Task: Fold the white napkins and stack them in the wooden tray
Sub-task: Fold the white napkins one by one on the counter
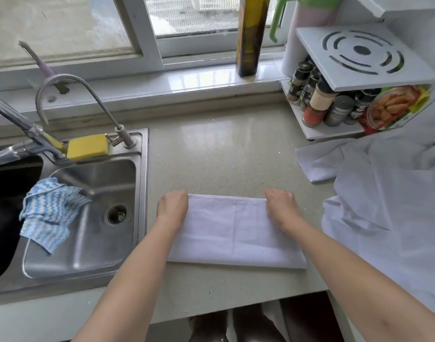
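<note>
A white napkin [236, 230], folded into a long rectangle, lies flat on the pale speckled surface [224, 154], its near long edge running parallel to the surface's front lip and just back from it. The left hand [172, 206] rests on the napkin's far left corner and the right hand [280, 204] on its far right corner; both grips have the fingers bent down over the far folded edge, but whether they pinch the cloth or only press it I cannot tell. Beyond that far edge a broad stretch of bare surface runs back to the window sill. To the left, the napkin's short edge stops just beside the rim of the steel sink [143, 193], where a blue-and-white zigzag cloth [48, 213] hangs over the divider. To the right, a loose heap of unfolded white napkins [389, 206] lies near the folded one, apart from it, reaching back to the white spice rack [359, 95].
</note>
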A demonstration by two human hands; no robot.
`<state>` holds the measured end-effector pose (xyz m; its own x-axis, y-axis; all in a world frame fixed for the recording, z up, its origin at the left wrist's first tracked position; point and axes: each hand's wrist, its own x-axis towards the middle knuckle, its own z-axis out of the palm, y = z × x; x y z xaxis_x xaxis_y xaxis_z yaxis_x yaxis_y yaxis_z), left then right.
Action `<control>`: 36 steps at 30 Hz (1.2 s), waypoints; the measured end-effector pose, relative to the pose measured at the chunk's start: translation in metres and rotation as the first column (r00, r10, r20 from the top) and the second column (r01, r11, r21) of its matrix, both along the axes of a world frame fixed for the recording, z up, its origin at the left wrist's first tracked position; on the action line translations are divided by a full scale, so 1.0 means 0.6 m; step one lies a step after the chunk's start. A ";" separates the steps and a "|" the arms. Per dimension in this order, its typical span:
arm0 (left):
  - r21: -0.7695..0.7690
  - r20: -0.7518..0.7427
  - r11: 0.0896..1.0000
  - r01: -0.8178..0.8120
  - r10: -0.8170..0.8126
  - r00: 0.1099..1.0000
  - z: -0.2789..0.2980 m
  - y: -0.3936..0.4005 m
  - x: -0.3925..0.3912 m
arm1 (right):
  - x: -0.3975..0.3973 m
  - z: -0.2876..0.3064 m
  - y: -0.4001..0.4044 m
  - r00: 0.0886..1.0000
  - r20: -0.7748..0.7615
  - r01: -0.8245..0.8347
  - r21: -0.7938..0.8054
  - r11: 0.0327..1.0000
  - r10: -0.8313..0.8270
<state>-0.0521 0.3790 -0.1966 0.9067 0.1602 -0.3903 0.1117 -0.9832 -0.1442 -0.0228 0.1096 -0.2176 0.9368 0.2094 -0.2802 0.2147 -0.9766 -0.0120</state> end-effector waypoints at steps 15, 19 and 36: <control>0.019 -0.079 0.998 -0.063 0.065 0.995 -0.002 -0.005 0.021 | 0.002 -0.007 0.007 0.997 0.018 0.069 -0.050 0.996 -0.069; 0.030 -0.085 0.998 -0.049 0.052 0.995 0.002 -0.005 0.022 | 0.001 -0.006 0.008 0.997 0.011 0.079 -0.050 0.996 -0.078; 0.067 -0.107 0.997 -0.028 0.035 0.994 0.007 -0.006 0.028 | 0.004 0.003 0.013 0.992 -0.002 0.125 -0.002 0.992 -0.125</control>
<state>-0.0354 0.3756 -0.1921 0.8536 0.2165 -0.4738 0.1230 -0.9676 -0.2205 -0.0205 0.1174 -0.2157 0.9550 0.0903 -0.2826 0.0911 -0.9958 -0.0104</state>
